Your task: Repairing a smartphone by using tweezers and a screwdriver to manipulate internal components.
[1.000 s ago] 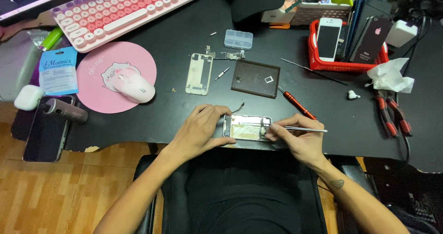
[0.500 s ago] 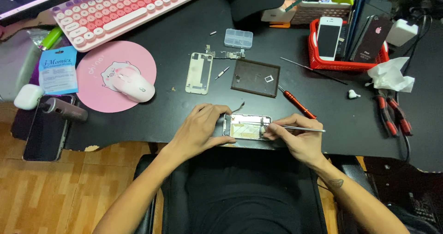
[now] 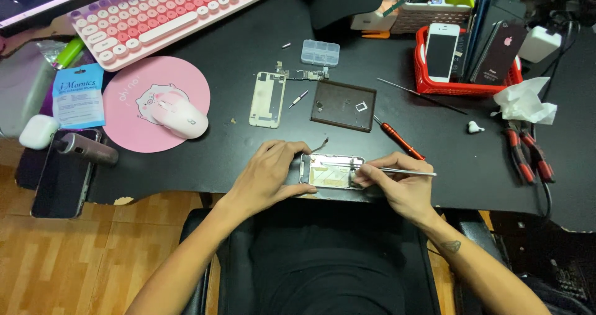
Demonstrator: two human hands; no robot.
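An opened phone frame [image 3: 329, 170] lies at the near edge of the black desk [image 3: 248, 48]. My left hand [image 3: 270, 172] grips its left end and steadies it. My right hand [image 3: 397, 181] holds thin metal tweezers [image 3: 403, 171], their tip inside the frame's right end. A loose flex cable [image 3: 320, 145] sticks out just above the frame.
A removed back panel [image 3: 267, 99], a dark parts mat [image 3: 343, 105], a red screwdriver [image 3: 399, 139] and a small clear box [image 3: 320, 52] lie beyond. A red basket [image 3: 462, 86] with phones stands right. Pink mouse [image 3: 180, 117], pad and keyboard [image 3: 174, 14] sit left; pliers [image 3: 528, 153] far right.
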